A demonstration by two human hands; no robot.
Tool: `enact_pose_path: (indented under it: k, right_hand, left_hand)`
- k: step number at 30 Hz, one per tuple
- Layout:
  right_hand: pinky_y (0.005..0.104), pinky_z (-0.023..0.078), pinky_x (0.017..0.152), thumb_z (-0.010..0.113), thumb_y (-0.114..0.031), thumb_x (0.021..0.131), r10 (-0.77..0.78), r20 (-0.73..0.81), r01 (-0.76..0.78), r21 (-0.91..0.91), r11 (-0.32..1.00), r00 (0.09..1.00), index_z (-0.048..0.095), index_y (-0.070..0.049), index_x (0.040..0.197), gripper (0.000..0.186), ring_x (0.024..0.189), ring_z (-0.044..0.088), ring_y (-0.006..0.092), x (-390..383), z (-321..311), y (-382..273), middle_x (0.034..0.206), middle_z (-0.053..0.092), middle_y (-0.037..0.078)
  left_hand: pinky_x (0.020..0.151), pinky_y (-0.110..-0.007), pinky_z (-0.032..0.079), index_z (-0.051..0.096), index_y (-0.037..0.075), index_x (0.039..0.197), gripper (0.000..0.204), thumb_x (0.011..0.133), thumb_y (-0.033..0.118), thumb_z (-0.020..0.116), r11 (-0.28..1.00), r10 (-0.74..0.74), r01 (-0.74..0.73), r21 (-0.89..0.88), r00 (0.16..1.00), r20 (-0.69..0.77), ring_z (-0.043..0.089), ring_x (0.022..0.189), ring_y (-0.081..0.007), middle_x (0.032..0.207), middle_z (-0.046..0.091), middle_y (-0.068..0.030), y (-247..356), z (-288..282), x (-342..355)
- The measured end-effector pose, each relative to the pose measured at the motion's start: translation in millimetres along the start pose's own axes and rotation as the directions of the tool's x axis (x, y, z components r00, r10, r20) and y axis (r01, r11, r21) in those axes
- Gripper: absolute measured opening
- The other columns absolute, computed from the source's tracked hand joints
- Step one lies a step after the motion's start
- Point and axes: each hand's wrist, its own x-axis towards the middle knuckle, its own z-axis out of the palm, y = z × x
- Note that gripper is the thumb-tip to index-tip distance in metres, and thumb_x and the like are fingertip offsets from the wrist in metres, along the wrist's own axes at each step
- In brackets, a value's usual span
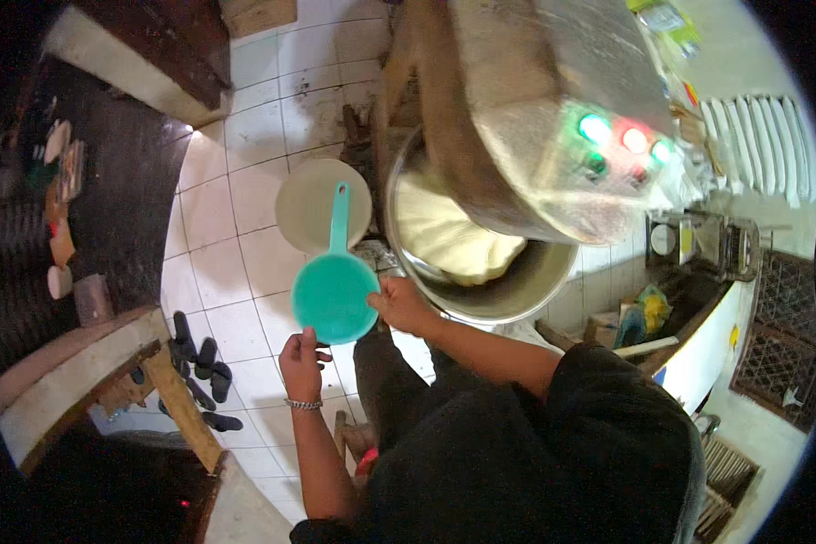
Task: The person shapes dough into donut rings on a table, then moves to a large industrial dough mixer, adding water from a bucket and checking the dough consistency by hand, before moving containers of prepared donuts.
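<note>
A teal plastic dipper [335,299] is held level in front of me, its handle pointing away. My left hand [301,365] grips its near rim, thumb on the edge and fingers curled beneath. On its right side my right hand [405,306] is closed on the rim. What the dipper contains, if anything, I cannot make out. Just beyond it stands a pale round bucket [299,213], partly covered by the dipper's handle. To the right, a large steel mixing bowl [539,286] holds a mass of pale dough [453,231] under the mixer head.
The big mixer [544,109], with lit green and red buttons, overhangs the bowl. Several dark slippers [210,358] lie on the tiled floor [254,263] at left. A wooden stool [340,440] is by my legs. At right is a counter [721,335] with bags and a metal rack.
</note>
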Motion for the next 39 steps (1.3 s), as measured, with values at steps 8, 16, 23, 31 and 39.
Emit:
enact_pose_path:
  k: [8, 16, 23, 31, 39]
  right_hand:
    - [0.0426, 0.048, 0.078, 0.069, -0.032, 0.084, -0.280, -0.151, 0.199, -0.405, 0.892, 0.948, 0.058, -0.006, 0.098, 0.032, 0.094, 0.060, 0.0256, -196.5, -146.8, 92.2, 0.099, 0.061, 0.015]
    - [0.0601, 0.025, 0.110, 0.076, -0.038, 0.074, -0.547, 0.250, 0.439, -0.863, 0.248, 0.799, 0.064, -0.023, 0.104, 0.036, 0.135, 0.035, 0.0343, -266.0, -304.8, 127.6, 0.142, 0.044, 0.004]
    - [0.0490, 0.040, 0.089, 0.067, -0.032, 0.086, -0.597, 0.174, 0.440, -0.833, 0.334, 0.783, 0.063, -0.012, 0.093, 0.022, 0.108, 0.056, 0.0320, -232.1, -338.9, 141.9, 0.095, 0.066, 0.006]
    - [0.0521, 0.045, 0.073, 0.053, -0.036, 0.096, -0.479, 0.087, 0.314, -0.852, 0.418, 0.874, 0.057, -0.007, 0.085, 0.031, 0.080, 0.060, 0.0402, -146.2, -351.3, 118.1, 0.078, 0.063, 0.016]
    - [0.0479, 0.046, 0.083, 0.055, -0.037, 0.094, -0.481, 0.128, 0.312, -0.892, 0.326, 0.867, 0.061, -0.008, 0.088, 0.030, 0.092, 0.061, 0.0369, -171.1, -352.3, 128.1, 0.091, 0.066, 0.013]
  left_hand:
    - [0.057, -0.043, 0.050, 0.061, -0.008, 0.074, 0.037, 0.082, 0.027, 0.057, 0.800, 0.103, -0.303, 0.518, 0.920, 0.378, 0.064, 0.060, -0.0341, 0.064, 0.061, -0.0244, -28.6, 127.9, -112.1]
    - [0.067, -0.043, 0.051, 0.065, -0.002, 0.081, 0.042, 0.084, 0.040, 0.061, 0.666, -0.149, -0.529, 0.526, 0.597, 0.788, 0.066, 0.072, -0.0260, 0.077, 0.067, -0.0170, -17.9, 286.4, -96.2]
    - [0.071, -0.036, 0.053, 0.064, -0.002, 0.108, 0.051, 0.092, 0.047, 0.058, 0.867, 0.088, -0.378, 0.324, 0.757, 0.648, 0.067, 0.080, -0.0200, 0.090, 0.069, -0.0134, -36.1, 311.8, -88.2]
    - [0.067, -0.033, 0.053, 0.059, -0.002, 0.119, 0.040, 0.094, 0.029, 0.062, 0.988, 0.156, -0.157, 0.015, 0.987, 0.027, 0.065, 0.086, -0.0198, 0.098, 0.066, -0.0092, -227.6, 102.1, -77.3]
    - [0.058, -0.036, 0.048, 0.060, 0.007, 0.111, 0.030, 0.092, 0.030, 0.060, 0.946, -0.276, 0.321, 0.052, 0.875, -0.397, 0.064, 0.077, -0.0220, 0.093, 0.066, -0.0083, -444.7, -67.0, -202.6]
